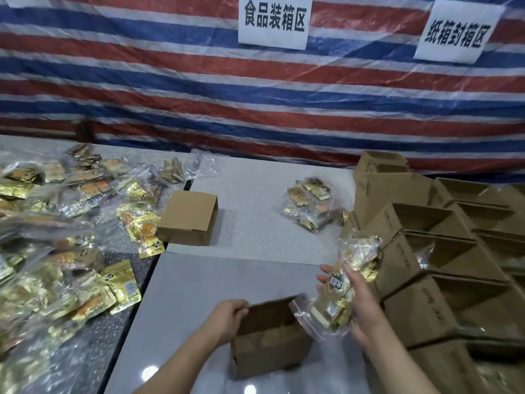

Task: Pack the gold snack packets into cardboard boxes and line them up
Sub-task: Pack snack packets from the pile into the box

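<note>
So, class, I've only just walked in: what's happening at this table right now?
A person is packing snacks. The left hand grips the rim of an open cardboard box near the table's front edge, while the right hand holds a clear bag of gold packets just above it. More bagged packets lie heaped on the left, one bag lies mid-table, and open boxes stand in rows on the right.

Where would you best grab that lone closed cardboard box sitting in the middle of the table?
Probably from above, fingers on the two opposite side walls of the closed box. It sits flat on the table with bare tabletop on its right and front; packets crowd its left.
</note>
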Available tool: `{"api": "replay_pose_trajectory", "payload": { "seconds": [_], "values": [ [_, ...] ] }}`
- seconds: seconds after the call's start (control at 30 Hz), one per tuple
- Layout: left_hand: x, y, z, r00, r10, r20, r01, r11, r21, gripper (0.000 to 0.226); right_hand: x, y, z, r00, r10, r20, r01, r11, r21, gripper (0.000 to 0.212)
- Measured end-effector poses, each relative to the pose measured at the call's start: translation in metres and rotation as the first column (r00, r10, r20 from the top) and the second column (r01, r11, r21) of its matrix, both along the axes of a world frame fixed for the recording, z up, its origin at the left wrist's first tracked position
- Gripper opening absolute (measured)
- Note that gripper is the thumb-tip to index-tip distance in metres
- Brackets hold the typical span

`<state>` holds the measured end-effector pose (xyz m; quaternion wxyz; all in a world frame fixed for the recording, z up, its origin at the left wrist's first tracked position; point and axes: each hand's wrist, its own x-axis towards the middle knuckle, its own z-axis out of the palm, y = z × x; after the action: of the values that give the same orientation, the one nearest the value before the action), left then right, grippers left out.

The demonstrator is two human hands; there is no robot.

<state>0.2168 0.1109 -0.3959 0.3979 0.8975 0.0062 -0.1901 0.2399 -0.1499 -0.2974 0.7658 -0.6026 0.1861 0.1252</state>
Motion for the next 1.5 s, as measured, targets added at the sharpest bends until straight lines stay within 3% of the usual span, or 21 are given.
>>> {"api": "replay_pose_trajectory", "payload": {
  "seconds": [0.23,0.4,0.57,0.77,0.9,0.97,1.03,1.13,1.27,1.3,1.5],
  "values": [
    [-0.014,-0.008,-0.013,0.994,-0.086,-0.062,0.084,0.995,-0.047,0.021,-0.015,-0.038,-0.011,0.998,-0.026,0.054,0.026,1.000,0.005,0.048],
    [-0.029,-0.015,-0.018,0.992,0.087,-0.089,-0.095,0.992,-0.083,0.031,-0.030,-0.031,-0.009,0.989,-0.004,0.147,0.016,0.996,-0.084,0.039],
    [-0.049,-0.031,-0.024,0.976,0.216,-0.036,-0.219,0.966,-0.140,0.015,-0.042,-0.012,-0.021,0.984,0.077,0.163,-0.040,0.974,-0.221,0.045],
    [-0.055,-0.039,-0.022,0.968,0.250,-0.035,-0.252,0.954,-0.165,0.021,-0.055,-0.009,-0.047,0.988,0.134,0.071,-0.107,0.949,-0.295,0.056],
    [-0.059,-0.040,-0.023,0.963,0.269,-0.011,-0.266,0.941,-0.211,0.020,-0.064,-0.008,-0.055,0.975,0.188,0.116,-0.134,0.922,-0.364,0.047],
    [-0.058,-0.042,-0.023,0.962,0.274,-0.007,-0.269,0.938,-0.217,0.020,-0.063,-0.003,-0.054,0.919,0.361,0.160,-0.281,0.881,-0.380,0.049],
    [-0.057,-0.043,-0.023,0.958,0.286,-0.018,-0.281,0.929,-0.240,0.019,-0.062,0.005,-0.052,0.806,0.568,0.167,-0.467,0.783,-0.410,0.048],
    [-0.059,-0.043,-0.021,0.947,0.313,-0.066,-0.318,0.895,-0.313,0.022,-0.055,0.017,-0.054,0.624,0.776,0.091,-0.621,0.563,-0.546,0.043],
    [-0.060,-0.044,-0.014,0.876,0.420,-0.236,-0.481,0.743,-0.465,0.021,-0.047,0.032,-0.068,0.382,0.917,-0.112,-0.731,0.226,-0.644,0.031],
    [-0.060,-0.043,-0.014,0.872,0.412,-0.263,-0.489,0.738,-0.465,0.025,-0.047,0.036,-0.072,0.358,0.924,-0.132,-0.745,0.197,-0.637,0.033],
    [-0.057,-0.036,-0.018,0.847,0.386,-0.364,-0.527,0.691,-0.494,0.029,-0.037,0.042,-0.082,0.337,0.930,-0.149,-0.854,0.235,-0.463,0.017]
  ]
}}
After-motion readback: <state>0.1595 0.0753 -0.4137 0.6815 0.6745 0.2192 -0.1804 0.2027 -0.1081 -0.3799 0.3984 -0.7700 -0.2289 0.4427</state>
